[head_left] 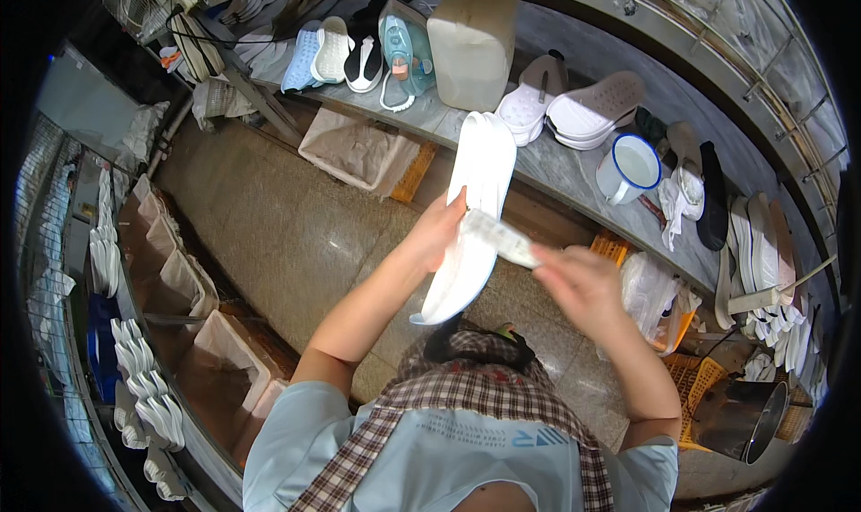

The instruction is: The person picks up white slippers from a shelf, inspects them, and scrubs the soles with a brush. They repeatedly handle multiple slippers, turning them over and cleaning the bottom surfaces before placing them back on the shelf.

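Observation:
My left hand (439, 230) is closed round the edge of a long white shoe sole (480, 176), held up in front of me at a slant. The sole's far end overlaps the counter edge, and its near end curls at the tip. In my right hand (579, 284) is a pale brush-like tool (502, 238), blurred by motion. Its flat end lies across the middle of the sole, close to my left fingers. Its exact kind I cannot make out.
Along the grey counter (560, 173) stand a cloudy plastic jug (472, 46), a teal appliance (405, 50), white soles (594, 108) and a blue-rimmed mug (630, 169). Below is a lined bin (354, 149). More lined crates (235, 368) and a rack of soles (148, 382) line the left.

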A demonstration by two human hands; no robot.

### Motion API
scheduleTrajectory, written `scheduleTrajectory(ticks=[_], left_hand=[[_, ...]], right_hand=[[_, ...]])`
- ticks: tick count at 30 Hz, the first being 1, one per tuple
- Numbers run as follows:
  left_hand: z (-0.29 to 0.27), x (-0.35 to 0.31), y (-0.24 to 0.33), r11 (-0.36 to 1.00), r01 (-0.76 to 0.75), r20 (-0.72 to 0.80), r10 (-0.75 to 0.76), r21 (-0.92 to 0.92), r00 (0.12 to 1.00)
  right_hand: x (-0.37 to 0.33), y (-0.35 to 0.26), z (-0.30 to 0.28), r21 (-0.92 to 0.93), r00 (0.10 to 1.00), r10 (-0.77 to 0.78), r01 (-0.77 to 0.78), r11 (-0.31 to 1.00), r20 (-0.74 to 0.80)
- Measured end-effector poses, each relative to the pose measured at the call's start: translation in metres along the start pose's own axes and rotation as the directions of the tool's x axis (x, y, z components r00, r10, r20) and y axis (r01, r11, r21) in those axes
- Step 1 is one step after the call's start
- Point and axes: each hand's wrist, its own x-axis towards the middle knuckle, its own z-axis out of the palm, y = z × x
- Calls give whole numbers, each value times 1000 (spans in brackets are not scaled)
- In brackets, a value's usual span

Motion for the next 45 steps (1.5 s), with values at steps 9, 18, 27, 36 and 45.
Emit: scheduleTrajectory(ticks=[9, 18, 27, 36, 45], left_hand=[[-2, -7, 0, 997, 55, 77, -60, 59, 995], [0, -15, 6, 988, 82, 172, -105, 132, 979], [-2, -19, -3, 965, 178, 102, -200, 191, 975], [-11, -15, -13, 895, 295, 80, -339, 336, 937], [-9, -10, -16, 944, 281, 61, -295, 174, 954]], right_hand=[[9, -16, 2, -119, 990, -119, 128, 985, 79], [11, -21, 5, -144, 998, -47, 53, 988, 41], [-2, 1, 10, -191, 998, -5, 16, 981, 61], [-7, 11, 3, -312, 994, 14, 20, 950, 108], [-24, -1, -18, -272, 992, -75, 100, 957, 103]])
